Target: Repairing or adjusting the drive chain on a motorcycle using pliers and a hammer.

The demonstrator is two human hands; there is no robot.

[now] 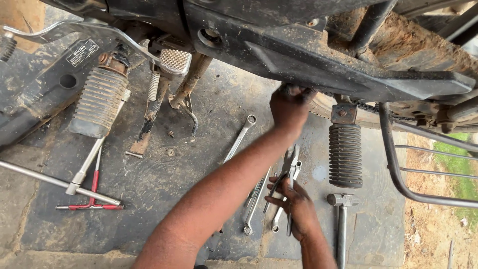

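Pliers point up and away, long axis near upright, right hand gripping their handles

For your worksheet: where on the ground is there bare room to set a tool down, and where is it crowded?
Free: the dark mat between the red T-handle tool and the long wrench. Crowded: around the right hand, among pliers, spanners and hammer.

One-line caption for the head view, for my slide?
Left hand reaches under the motorcycle frame while right hand grips pliers among wrenches on the ground.
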